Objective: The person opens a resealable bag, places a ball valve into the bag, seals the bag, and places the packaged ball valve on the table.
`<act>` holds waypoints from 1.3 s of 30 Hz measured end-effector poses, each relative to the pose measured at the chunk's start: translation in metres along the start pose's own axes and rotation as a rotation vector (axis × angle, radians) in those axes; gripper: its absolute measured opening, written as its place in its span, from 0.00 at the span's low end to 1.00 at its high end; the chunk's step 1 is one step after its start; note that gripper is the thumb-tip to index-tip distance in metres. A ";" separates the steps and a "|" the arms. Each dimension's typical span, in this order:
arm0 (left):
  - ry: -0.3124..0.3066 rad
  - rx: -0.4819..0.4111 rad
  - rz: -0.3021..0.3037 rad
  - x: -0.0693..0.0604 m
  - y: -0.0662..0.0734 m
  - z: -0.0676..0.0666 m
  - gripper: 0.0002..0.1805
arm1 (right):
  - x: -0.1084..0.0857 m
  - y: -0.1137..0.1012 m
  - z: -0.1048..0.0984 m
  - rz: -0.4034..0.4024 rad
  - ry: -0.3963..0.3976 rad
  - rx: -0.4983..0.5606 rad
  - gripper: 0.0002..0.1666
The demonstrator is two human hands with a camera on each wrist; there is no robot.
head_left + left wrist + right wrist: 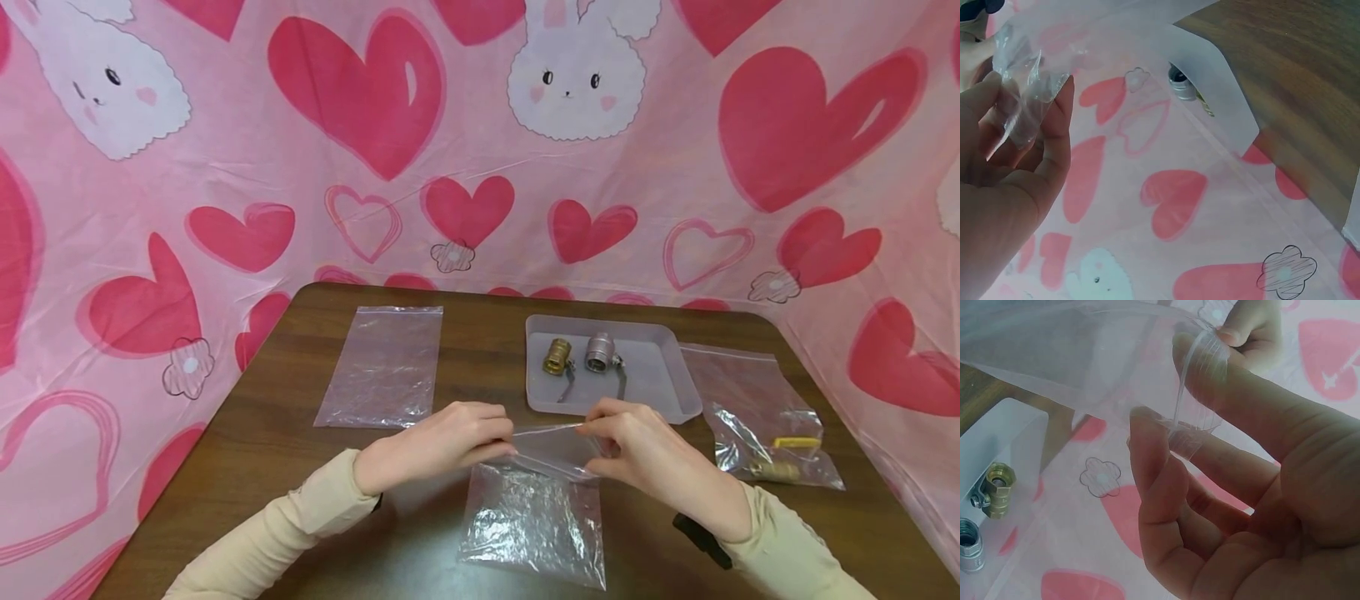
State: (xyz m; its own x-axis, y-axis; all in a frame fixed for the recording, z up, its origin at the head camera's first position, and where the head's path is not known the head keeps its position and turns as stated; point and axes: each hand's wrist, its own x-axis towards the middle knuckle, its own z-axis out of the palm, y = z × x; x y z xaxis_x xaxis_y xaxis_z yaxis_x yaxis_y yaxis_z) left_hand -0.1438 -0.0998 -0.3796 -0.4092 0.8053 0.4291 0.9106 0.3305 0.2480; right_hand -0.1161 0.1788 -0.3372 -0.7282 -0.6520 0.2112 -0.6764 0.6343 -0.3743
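Note:
A clear zip bag point(534, 525) hangs down over the table's near side, its mouth parted between both hands. My left hand point(437, 446) pinches the left end of the mouth with thumb and fingers; crumpled film point(1025, 94) shows there in the left wrist view. At the other end, my right hand point(660, 458) grips the mouth's edge, thumb and fingertips spread apart at the ridged zip strip point(1200, 381). No object shows inside this bag. Beyond the hands, a brass ball valve point(557, 357) and a silver ball valve point(600, 353) lie in a translucent tray point(656, 398).
Flat on the table's left side is another clear zip bag point(386, 367). To the right of the tray lies a bag point(738, 392) holding a valve with a yellow handle point(797, 442). Pink heart-patterned cloth point(517, 167) surrounds the brown table point(247, 467).

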 end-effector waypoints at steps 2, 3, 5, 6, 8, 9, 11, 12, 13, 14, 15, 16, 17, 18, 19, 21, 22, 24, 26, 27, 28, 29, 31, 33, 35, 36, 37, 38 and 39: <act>0.021 -0.015 -0.009 0.000 0.000 0.000 0.13 | -0.001 -0.001 0.000 0.007 -0.006 0.004 0.20; 0.036 -0.017 -0.009 0.000 0.000 0.000 0.15 | -0.001 -0.002 -0.001 0.010 -0.007 0.005 0.20; 0.063 -0.014 -0.009 0.000 0.000 -0.001 0.19 | -0.002 -0.002 -0.001 0.008 -0.008 0.007 0.20; 0.076 0.000 -0.006 0.000 -0.001 -0.001 0.21 | -0.002 -0.002 -0.001 0.010 -0.010 0.007 0.20; 0.101 0.024 -0.002 0.001 -0.001 -0.001 0.23 | -0.002 -0.001 -0.002 0.011 -0.012 0.007 0.20; 0.113 0.033 -0.006 0.000 -0.002 -0.001 0.24 | -0.003 0.000 -0.002 0.015 -0.014 0.009 0.20; 0.130 0.041 -0.019 0.000 -0.002 -0.001 0.25 | -0.003 0.001 -0.003 0.021 -0.015 0.017 0.20; 0.136 0.046 -0.023 0.000 -0.003 -0.002 0.25 | -0.003 0.001 -0.003 0.021 -0.016 0.020 0.21; 0.138 0.047 -0.029 -0.001 -0.003 -0.002 0.26 | -0.004 0.001 -0.003 0.019 -0.018 0.021 0.21; 0.140 0.044 -0.038 -0.001 -0.003 -0.002 0.26 | -0.004 0.001 -0.003 0.015 -0.018 0.023 0.21; 0.137 0.037 -0.050 -0.001 -0.003 -0.003 0.25 | -0.004 0.000 -0.003 0.009 -0.017 0.027 0.21; 0.132 0.029 -0.060 -0.001 -0.003 -0.004 0.25 | -0.004 -0.001 -0.003 0.000 -0.013 0.024 0.21; 0.123 0.024 -0.071 -0.002 -0.002 -0.004 0.24 | -0.004 -0.001 -0.002 -0.004 -0.011 0.020 0.21; 0.113 0.019 -0.084 -0.002 -0.002 -0.005 0.23 | -0.004 -0.002 -0.002 -0.007 -0.008 0.015 0.21; 0.100 0.009 -0.099 -0.002 -0.001 -0.005 0.21 | -0.004 -0.003 -0.002 -0.007 -0.006 0.011 0.21; 0.072 -0.005 -0.128 -0.001 0.000 -0.006 0.17 | -0.004 -0.004 -0.001 0.009 -0.011 0.014 0.21; 0.057 -0.014 -0.135 -0.001 0.001 -0.006 0.13 | -0.004 -0.004 -0.001 0.016 -0.015 0.015 0.21; 0.033 -0.019 -0.140 0.000 0.003 -0.006 0.06 | -0.003 -0.006 -0.001 0.030 -0.032 0.023 0.21; 0.013 -0.019 -0.135 0.000 0.005 -0.007 0.02 | -0.003 -0.007 -0.001 0.031 -0.037 0.027 0.22; 0.002 -0.014 -0.131 0.001 0.007 -0.007 0.05 | -0.003 -0.007 -0.001 0.025 -0.036 0.025 0.22; -0.009 -0.011 -0.130 0.001 0.008 -0.008 0.07 | -0.002 -0.008 -0.001 0.019 -0.033 0.022 0.22; -0.020 -0.002 -0.131 0.001 0.009 -0.008 0.08 | -0.002 -0.008 -0.001 0.013 -0.028 0.017 0.23; -0.048 -0.001 -0.155 0.002 0.012 -0.009 0.07 | -0.002 -0.008 0.000 -0.003 -0.016 0.007 0.23; -0.063 -0.004 -0.198 0.003 0.013 -0.010 0.06 | -0.003 -0.009 0.000 -0.015 -0.007 0.002 0.24; -0.055 -0.022 -0.245 0.005 0.014 -0.011 0.07 | -0.003 -0.009 0.001 -0.031 0.006 -0.002 0.24; -0.046 -0.029 -0.269 0.006 0.015 -0.012 0.07 | -0.004 -0.010 0.002 -0.043 0.012 -0.002 0.24; -0.034 -0.035 -0.288 0.007 0.014 -0.012 0.08 | -0.004 -0.010 0.002 -0.055 0.017 -0.002 0.24; -0.022 -0.036 -0.307 0.008 0.014 -0.012 0.10 | -0.004 -0.011 0.002 -0.065 0.020 0.002 0.24; -0.013 -0.034 -0.322 0.009 0.015 -0.013 0.10 | -0.004 -0.011 0.003 -0.075 0.022 0.004 0.24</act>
State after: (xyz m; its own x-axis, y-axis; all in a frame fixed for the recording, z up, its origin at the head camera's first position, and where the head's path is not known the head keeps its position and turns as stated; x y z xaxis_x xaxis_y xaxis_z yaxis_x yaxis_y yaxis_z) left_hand -0.1348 -0.0944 -0.3610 -0.6748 0.6683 0.3131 0.7321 0.5529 0.3978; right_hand -0.1056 0.1732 -0.3365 -0.6778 -0.6885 0.2582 -0.7288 0.5824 -0.3602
